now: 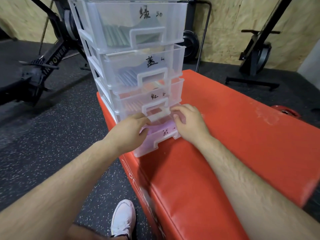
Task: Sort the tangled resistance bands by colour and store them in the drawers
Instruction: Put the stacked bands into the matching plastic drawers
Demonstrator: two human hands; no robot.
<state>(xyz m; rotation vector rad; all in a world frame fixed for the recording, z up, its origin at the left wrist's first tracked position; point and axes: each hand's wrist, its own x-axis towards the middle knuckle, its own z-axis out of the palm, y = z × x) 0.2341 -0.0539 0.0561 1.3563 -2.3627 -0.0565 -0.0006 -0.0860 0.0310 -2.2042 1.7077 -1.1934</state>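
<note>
A clear plastic drawer tower (176, 94) stands on a red padded box (233, 135). Its bottom drawer (152, 144) is pulled out and holds purple bands (161, 126). My left hand (131, 129) reaches into the drawer's left side, fingers on the purple bands. My right hand (190, 122) rests on the right side, fingertips on the bands under the red drawer's handle (155, 110). Above, the drawers hold red bands (150, 87), blue bands (128, 77) and green bands (117, 37).
Black gym machines stand at the left (43, 66) and back right (256, 54) on speckled rubber floor. A red weight plate (285, 112) lies behind the box. My white shoe (123, 219) is beside the box's near corner.
</note>
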